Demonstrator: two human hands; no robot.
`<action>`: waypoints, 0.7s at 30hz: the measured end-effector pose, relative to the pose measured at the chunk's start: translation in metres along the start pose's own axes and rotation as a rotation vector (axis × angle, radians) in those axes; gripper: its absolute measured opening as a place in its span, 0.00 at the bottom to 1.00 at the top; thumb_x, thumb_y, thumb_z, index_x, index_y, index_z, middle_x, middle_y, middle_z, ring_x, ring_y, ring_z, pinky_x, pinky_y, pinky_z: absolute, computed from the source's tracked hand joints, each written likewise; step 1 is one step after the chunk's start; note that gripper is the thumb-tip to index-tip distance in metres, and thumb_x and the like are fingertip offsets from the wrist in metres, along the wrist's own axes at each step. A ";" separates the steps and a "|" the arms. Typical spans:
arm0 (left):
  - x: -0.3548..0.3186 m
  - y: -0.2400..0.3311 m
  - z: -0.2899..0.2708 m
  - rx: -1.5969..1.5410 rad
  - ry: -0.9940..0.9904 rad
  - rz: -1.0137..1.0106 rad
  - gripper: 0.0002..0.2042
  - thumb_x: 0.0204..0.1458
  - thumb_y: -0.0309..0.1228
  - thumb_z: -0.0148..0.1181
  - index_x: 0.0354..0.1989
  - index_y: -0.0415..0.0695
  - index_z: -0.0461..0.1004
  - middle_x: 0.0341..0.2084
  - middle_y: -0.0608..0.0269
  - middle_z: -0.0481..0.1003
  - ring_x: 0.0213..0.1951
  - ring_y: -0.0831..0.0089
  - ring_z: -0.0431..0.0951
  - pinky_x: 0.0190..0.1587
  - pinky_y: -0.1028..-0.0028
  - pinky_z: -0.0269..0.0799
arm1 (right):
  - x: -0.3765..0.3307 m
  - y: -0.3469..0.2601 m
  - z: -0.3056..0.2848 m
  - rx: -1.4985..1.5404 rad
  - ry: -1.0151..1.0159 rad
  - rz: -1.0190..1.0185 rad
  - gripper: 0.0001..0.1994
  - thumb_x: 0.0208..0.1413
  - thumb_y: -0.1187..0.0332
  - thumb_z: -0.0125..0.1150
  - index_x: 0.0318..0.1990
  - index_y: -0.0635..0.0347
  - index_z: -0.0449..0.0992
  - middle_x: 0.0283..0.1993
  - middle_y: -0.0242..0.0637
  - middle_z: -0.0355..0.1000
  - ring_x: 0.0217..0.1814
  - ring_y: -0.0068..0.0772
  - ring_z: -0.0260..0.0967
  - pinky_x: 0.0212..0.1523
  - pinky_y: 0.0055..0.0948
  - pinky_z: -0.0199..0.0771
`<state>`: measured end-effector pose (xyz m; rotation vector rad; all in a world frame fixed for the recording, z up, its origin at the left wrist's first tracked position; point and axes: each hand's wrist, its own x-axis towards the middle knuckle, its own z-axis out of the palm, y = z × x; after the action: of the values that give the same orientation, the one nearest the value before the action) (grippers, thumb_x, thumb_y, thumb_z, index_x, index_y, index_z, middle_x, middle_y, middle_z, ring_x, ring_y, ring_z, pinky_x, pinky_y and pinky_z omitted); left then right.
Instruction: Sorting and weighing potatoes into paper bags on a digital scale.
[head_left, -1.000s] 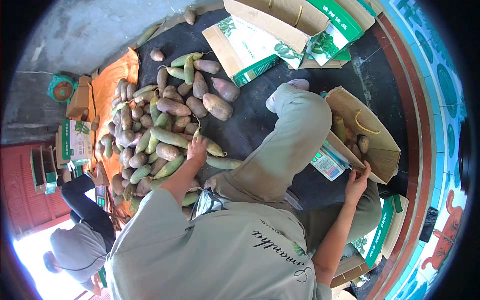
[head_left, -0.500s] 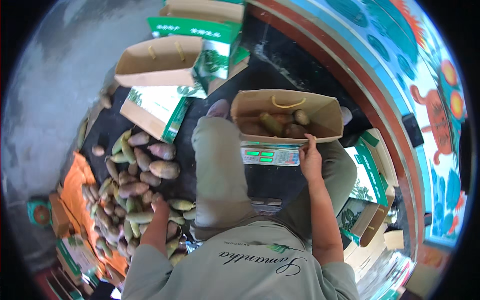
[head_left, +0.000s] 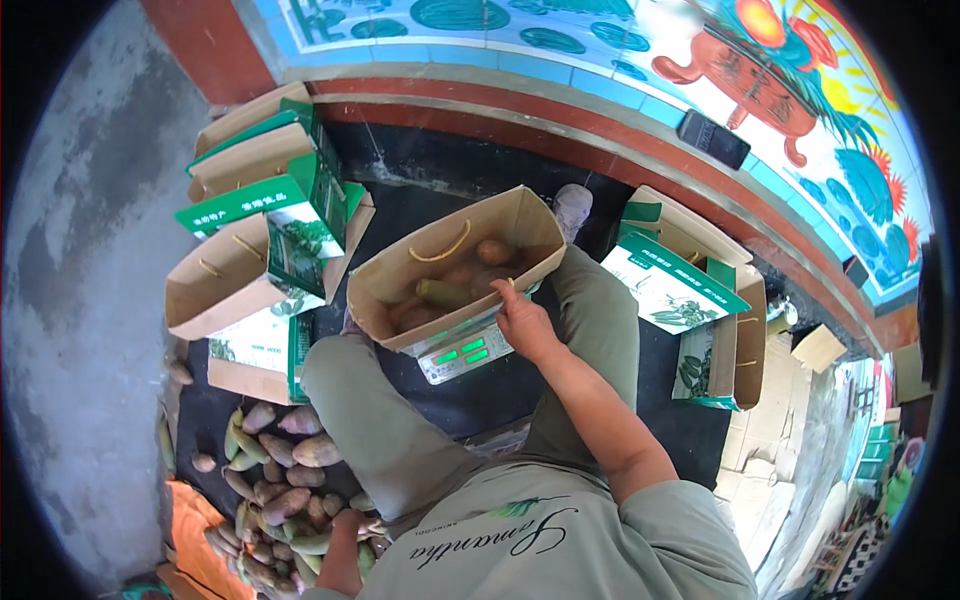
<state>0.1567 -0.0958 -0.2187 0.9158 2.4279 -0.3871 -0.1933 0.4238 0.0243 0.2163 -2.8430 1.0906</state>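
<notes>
An open cardboard box [head_left: 395,325] with a yellow cord handle [head_left: 441,243] stands on a digital scale [head_left: 462,357] between my knees. Inside it lie several root vegetables [head_left: 443,293], brown and green. My right hand [head_left: 527,322] grips the box's near rim, its fingers closed at the edge. Down at the left, my left hand [head_left: 350,528] reaches into a pile of long pinkish and green root vegetables [head_left: 287,505]. Its fingers are partly hidden among them, so whether it grasps one is unclear.
Several open green-and-white cartons [head_left: 250,205] stand at the far left, and more cartons [head_left: 680,280] on the right. An orange sheet [head_left: 195,510] lies under the pile's left side. A painted wall [head_left: 560,40] with a dark phone-like object [head_left: 714,139] runs along the back.
My view has turned to the right, showing more of the painted wall. My right hand stays on the box's rim, and my left hand remains at the pile.
</notes>
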 end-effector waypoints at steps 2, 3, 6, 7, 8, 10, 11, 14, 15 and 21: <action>0.015 -0.004 -0.045 -0.626 -0.800 -0.539 0.26 0.43 0.57 0.56 0.43 0.50 0.76 0.40 0.62 0.76 0.44 0.61 0.75 0.46 0.66 0.69 | -0.003 0.007 -0.004 -0.051 -0.052 0.013 0.26 0.45 0.73 0.57 0.54 0.51 0.57 0.39 0.48 0.70 0.40 0.50 0.70 0.39 0.44 0.70; 0.013 -0.005 -0.092 -0.605 -0.793 -0.535 0.26 0.43 0.57 0.56 0.43 0.50 0.76 0.40 0.62 0.76 0.44 0.61 0.75 0.46 0.66 0.69 | -0.005 0.009 -0.006 -0.049 -0.032 0.023 0.26 0.45 0.73 0.57 0.54 0.51 0.57 0.39 0.48 0.70 0.40 0.50 0.70 0.39 0.44 0.70; -0.020 -0.016 -0.105 -0.884 -0.571 -0.857 0.20 0.50 0.53 0.50 0.33 0.49 0.80 0.25 0.55 0.77 0.34 0.61 0.77 0.39 0.64 0.70 | -0.004 0.005 -0.003 -0.011 0.018 -0.037 0.25 0.45 0.74 0.56 0.53 0.50 0.57 0.29 0.43 0.71 0.36 0.48 0.71 0.36 0.42 0.70; -0.024 -0.026 -0.106 -0.874 -0.567 -0.864 0.20 0.50 0.53 0.50 0.33 0.49 0.80 0.25 0.55 0.77 0.34 0.61 0.77 0.39 0.64 0.70 | -0.004 0.005 -0.003 -0.009 0.009 -0.038 0.25 0.45 0.74 0.57 0.53 0.51 0.57 0.29 0.43 0.71 0.36 0.47 0.71 0.36 0.42 0.70; -0.029 -0.035 -0.120 -0.832 -0.508 -0.886 0.23 0.49 0.54 0.50 0.34 0.46 0.79 0.29 0.56 0.77 0.38 0.61 0.76 0.42 0.63 0.69 | -0.004 0.007 -0.004 -0.010 0.001 -0.037 0.25 0.46 0.73 0.57 0.53 0.51 0.57 0.30 0.44 0.71 0.37 0.47 0.71 0.37 0.42 0.70; -0.042 -0.041 -0.176 -0.387 0.005 -0.545 0.22 0.51 0.49 0.49 0.29 0.40 0.77 0.27 0.52 0.77 0.36 0.55 0.76 0.42 0.59 0.67 | -0.003 0.009 -0.004 -0.017 -0.016 -0.012 0.25 0.46 0.73 0.57 0.53 0.51 0.56 0.31 0.44 0.71 0.37 0.47 0.71 0.37 0.42 0.70; -0.042 -0.048 -0.207 -0.529 0.081 -0.775 0.20 0.52 0.45 0.49 0.27 0.39 0.77 0.25 0.50 0.76 0.33 0.52 0.75 0.39 0.58 0.67 | -0.003 0.009 -0.005 -0.026 -0.044 0.007 0.25 0.46 0.73 0.57 0.53 0.51 0.56 0.32 0.44 0.71 0.37 0.48 0.71 0.37 0.42 0.70; -0.034 -0.070 -0.287 -0.672 0.609 -1.161 0.18 0.55 0.38 0.49 0.25 0.35 0.75 0.20 0.46 0.73 0.23 0.57 0.73 0.31 0.61 0.65 | -0.002 0.009 -0.004 -0.017 -0.060 0.011 0.25 0.47 0.72 0.57 0.53 0.51 0.56 0.34 0.45 0.71 0.38 0.48 0.71 0.38 0.42 0.70; -0.031 -0.077 -0.323 -0.719 0.680 -1.187 0.18 0.56 0.38 0.48 0.25 0.34 0.74 0.18 0.48 0.71 0.21 0.62 0.69 0.29 0.64 0.63 | -0.002 0.009 -0.006 -0.009 -0.058 0.010 0.25 0.47 0.72 0.57 0.53 0.51 0.56 0.34 0.45 0.71 0.38 0.48 0.71 0.38 0.42 0.70; -0.003 -0.103 -0.454 -0.927 1.130 -0.991 0.17 0.57 0.37 0.47 0.26 0.33 0.69 0.15 0.66 0.64 0.21 0.77 0.59 0.24 0.72 0.56 | -0.003 0.005 -0.011 0.009 -0.109 -0.017 0.26 0.45 0.71 0.58 0.55 0.55 0.58 0.36 0.49 0.71 0.40 0.51 0.70 0.40 0.43 0.70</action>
<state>-0.0753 0.0221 0.1670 -0.7515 3.2626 1.1920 -0.1907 0.4355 0.0288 0.3085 -2.9254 1.1226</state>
